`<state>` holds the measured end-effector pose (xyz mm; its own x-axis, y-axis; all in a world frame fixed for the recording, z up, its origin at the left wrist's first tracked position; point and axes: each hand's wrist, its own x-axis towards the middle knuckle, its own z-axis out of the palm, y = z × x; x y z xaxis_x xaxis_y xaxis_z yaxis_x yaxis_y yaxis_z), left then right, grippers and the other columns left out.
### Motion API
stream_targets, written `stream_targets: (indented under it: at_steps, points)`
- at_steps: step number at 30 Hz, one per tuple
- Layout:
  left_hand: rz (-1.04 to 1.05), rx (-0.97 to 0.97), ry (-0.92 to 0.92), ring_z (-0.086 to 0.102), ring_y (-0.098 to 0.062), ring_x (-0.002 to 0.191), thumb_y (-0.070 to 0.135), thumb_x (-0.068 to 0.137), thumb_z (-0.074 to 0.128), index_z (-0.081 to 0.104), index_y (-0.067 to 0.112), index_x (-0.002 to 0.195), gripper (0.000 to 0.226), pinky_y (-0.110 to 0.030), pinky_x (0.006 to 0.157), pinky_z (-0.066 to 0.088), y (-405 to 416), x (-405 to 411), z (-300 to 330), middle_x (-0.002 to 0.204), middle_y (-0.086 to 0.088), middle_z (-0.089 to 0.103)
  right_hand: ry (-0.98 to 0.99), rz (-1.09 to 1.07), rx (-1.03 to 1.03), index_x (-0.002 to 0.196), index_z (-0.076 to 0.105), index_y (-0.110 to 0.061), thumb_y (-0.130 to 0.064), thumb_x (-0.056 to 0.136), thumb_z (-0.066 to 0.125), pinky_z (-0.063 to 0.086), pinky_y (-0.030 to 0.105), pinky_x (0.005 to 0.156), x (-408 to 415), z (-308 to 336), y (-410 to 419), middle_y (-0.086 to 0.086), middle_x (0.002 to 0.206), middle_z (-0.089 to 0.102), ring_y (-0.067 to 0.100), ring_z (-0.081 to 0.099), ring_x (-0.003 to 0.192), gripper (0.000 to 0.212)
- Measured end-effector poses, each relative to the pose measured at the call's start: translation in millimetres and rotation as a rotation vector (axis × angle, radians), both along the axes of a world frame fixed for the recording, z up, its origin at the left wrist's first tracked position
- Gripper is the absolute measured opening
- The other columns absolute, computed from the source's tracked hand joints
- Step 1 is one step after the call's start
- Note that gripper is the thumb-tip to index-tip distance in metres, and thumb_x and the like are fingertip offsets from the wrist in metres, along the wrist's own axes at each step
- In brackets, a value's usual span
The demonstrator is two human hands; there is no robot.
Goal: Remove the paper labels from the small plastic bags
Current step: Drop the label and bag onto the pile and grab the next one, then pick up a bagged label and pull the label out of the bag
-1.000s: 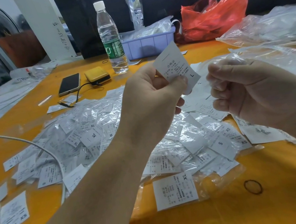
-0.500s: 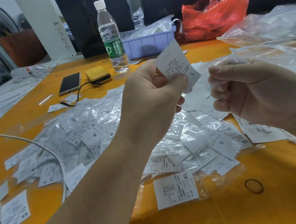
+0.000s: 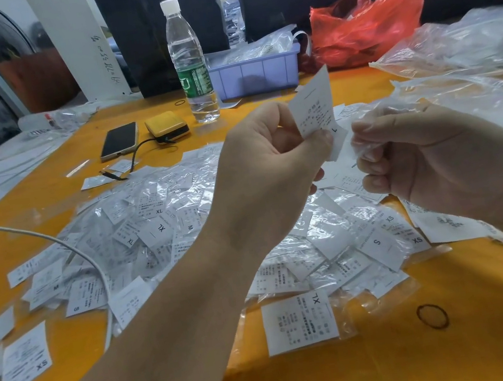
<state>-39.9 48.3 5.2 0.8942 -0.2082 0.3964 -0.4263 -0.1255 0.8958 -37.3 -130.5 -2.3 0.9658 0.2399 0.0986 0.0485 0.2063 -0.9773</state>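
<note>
While the white rectangular paper label marked L (image 3: 316, 107) stands upright in the grip of the left hand (image 3: 268, 168), thumb pinching its lower edge, the two hands have drawn closer together than a second ago. The right hand (image 3: 429, 158) now sits just beside that grip, its curled fingers bunching a small clear plastic bag (image 3: 367, 142) that looks emptied. The label appears fully out, so this piece seems done: label and bag need only be dropped apart. Below both grips lies the heap of bagged white labels (image 3: 183, 227) on the orange surface (image 3: 467, 353), much work remaining. Beyond the left grip stand a clear water bottle (image 3: 190, 65) and a lilac plastic tray (image 3: 254, 73).
</note>
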Motion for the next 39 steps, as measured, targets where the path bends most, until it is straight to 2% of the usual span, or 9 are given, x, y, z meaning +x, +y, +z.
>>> stream_targets:
  at_steps: [6,10,14,17,20,27,35,39]
  points:
    - [-0.010,0.005,-0.014,0.063,-0.005,0.058,0.009,0.090,0.067,0.065,0.022,0.096,0.015,-0.023,0.054,0.054,0,1,0,0.075,0.010,0.072,0.007,0.003,0.029,0.072,0.070,-0.017,-0.015,0.067,0.065,0.043,0.022,0.045,1,-1,-1,0.001,0.060,0.054,0.011,0.046,0.050,0.006]
    - [0.009,0.005,-0.017,0.063,-0.006,0.061,0.009,0.088,0.070,0.066,0.022,0.097,0.016,-0.026,0.055,0.056,0,1,0,0.082,0.004,0.074,0.001,-0.003,0.036,0.072,0.070,-0.014,-0.012,0.063,0.069,0.049,0.022,0.045,3,-1,-3,0.004,0.063,0.066,0.009,0.054,0.048,0.009]
    - [0.055,-0.080,0.054,0.063,-0.009,0.059,0.004,0.086,0.070,0.066,0.017,0.092,0.014,-0.032,0.058,0.060,3,6,1,0.078,0.000,0.072,-0.015,0.001,0.037,0.071,0.069,-0.013,-0.014,0.059,0.074,0.052,0.022,0.045,3,-1,-4,0.007,0.069,0.071,0.009,0.058,0.047,0.014]
    - [0.033,-0.155,0.184,0.063,-0.008,0.061,0.002,0.084,0.070,0.066,0.012,0.095,0.015,-0.026,0.055,0.055,4,9,1,0.076,0.001,0.069,-0.028,0.001,0.030,0.067,0.070,-0.014,-0.015,0.058,0.075,0.052,0.023,0.046,3,-2,-3,0.009,0.071,0.071,0.010,0.058,0.048,0.010]
    - [-0.016,-0.208,0.264,0.063,-0.007,0.061,0.003,0.084,0.070,0.066,0.012,0.093,0.013,-0.022,0.054,0.052,3,10,1,0.077,0.002,0.068,-0.028,0.007,0.024,0.071,0.069,-0.010,-0.017,0.062,0.074,0.052,0.023,0.046,3,-2,-2,0.008,0.070,0.071,0.010,0.059,0.048,0.012]
    - [-0.024,-0.172,0.241,0.062,-0.005,0.061,0.005,0.084,0.071,0.068,0.017,0.090,0.013,-0.021,0.054,0.051,1,6,1,0.073,0.006,0.070,-0.038,0.054,-0.008,0.073,0.069,-0.011,-0.019,0.070,0.068,0.053,0.025,0.052,0,-2,-1,0.006,0.076,0.068,0.011,0.058,0.054,0.009]
    - [0.014,-0.230,0.230,0.058,-0.008,0.060,0.004,0.087,0.066,0.067,0.016,0.087,0.011,-0.021,0.051,0.046,7,10,6,0.066,0.009,0.066,-0.016,0.018,0.024,0.065,0.072,-0.011,-0.027,0.061,0.074,0.053,0.026,0.050,-1,-1,1,0.006,0.074,0.069,0.012,0.059,0.054,0.017]
    - [-0.020,-0.207,0.248,0.058,-0.008,0.060,0.004,0.087,0.066,0.067,0.016,0.087,0.012,-0.021,0.050,0.046,5,9,5,0.069,0.008,0.067,-0.026,0.027,0.025,0.060,0.072,-0.015,-0.024,0.071,0.066,0.053,0.025,0.051,-2,0,1,0.002,0.071,0.068,0.011,0.058,0.054,0.015]
